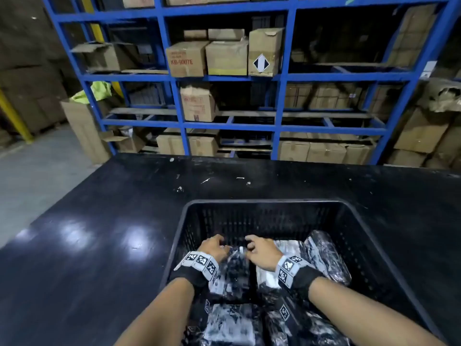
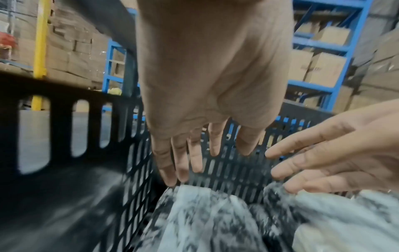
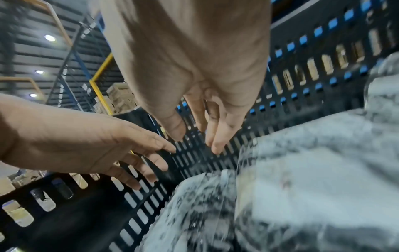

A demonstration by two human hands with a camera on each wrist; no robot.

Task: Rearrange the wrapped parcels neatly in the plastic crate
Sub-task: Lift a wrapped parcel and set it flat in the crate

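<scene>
A black slotted plastic crate stands on a black table and holds several parcels wrapped in dusty clear film. My left hand and right hand reach side by side into the crate, over the far end of a middle parcel. In the left wrist view the left hand has straight, spread fingers just above that parcel's edge, with the right hand beside it. The right wrist view shows the right hand relaxed above the parcel, holding nothing. A second parcel leans along the crate's right side.
The far part of the crate floor shows bare in front of the hands. More parcels lie at the near end. The black table extends left and beyond. Blue shelving with cardboard boxes stands behind it.
</scene>
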